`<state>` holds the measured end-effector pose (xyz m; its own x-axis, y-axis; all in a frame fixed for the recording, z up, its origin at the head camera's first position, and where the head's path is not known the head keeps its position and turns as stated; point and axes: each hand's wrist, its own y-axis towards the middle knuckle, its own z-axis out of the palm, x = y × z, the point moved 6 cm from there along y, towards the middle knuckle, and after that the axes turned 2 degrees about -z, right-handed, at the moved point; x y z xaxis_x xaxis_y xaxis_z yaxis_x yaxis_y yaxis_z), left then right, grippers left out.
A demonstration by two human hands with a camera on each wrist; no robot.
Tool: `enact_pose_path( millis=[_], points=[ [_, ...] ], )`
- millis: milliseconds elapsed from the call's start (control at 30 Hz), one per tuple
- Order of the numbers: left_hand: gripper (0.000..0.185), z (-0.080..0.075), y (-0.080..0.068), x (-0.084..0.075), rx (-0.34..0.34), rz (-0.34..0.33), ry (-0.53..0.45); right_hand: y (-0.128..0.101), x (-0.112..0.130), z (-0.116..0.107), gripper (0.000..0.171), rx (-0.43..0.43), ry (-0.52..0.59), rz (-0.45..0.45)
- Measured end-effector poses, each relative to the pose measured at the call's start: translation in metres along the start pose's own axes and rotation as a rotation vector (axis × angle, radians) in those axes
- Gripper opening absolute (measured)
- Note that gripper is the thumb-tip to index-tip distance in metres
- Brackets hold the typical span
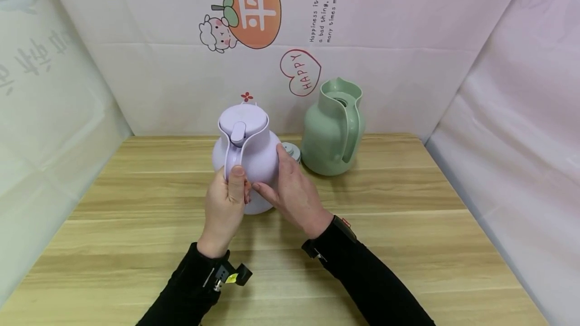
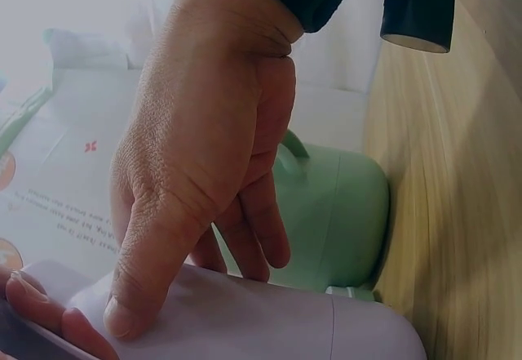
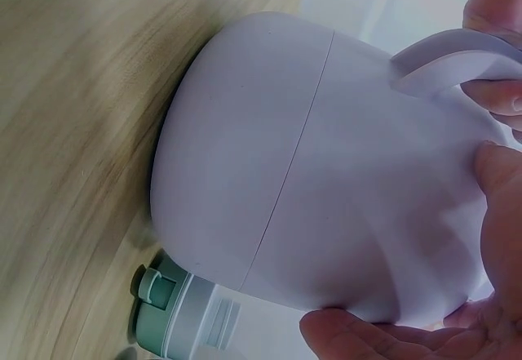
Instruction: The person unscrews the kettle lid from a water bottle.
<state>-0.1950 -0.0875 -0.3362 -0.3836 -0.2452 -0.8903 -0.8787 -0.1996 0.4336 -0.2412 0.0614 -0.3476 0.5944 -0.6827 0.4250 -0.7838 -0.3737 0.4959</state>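
Observation:
A lilac jug (image 1: 254, 160) with its lid on stands on the wooden table (image 1: 136, 225), handle toward me. My left hand (image 1: 228, 192) grips the handle (image 3: 457, 62), thumb on its outer face, fingers curled behind it. My right hand (image 1: 290, 190) lies flat against the jug's right side, its fingers straight on the body. In the left wrist view the left hand (image 2: 204, 172) sits over the lilac jug (image 2: 285, 323). In the right wrist view the lilac jug (image 3: 310, 172) fills the frame, with the right hand's fingers (image 3: 375, 331) on its wall.
A green jug (image 1: 333, 127) stands open-topped at the back right, handle toward me. A green stopper (image 1: 292, 151) lies on the table between the two jugs, partly hidden. White printed panels wall the table at the back and on both sides.

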Motion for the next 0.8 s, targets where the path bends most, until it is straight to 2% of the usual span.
enact_pose_path(
  millis=[800],
  points=[
    [0.028,-0.0029,0.0036,-0.0085,-0.001,-0.011,-0.025,0.0025,0.0015,-0.0006,0.103,-0.012,0.002,-0.012]
  ],
)
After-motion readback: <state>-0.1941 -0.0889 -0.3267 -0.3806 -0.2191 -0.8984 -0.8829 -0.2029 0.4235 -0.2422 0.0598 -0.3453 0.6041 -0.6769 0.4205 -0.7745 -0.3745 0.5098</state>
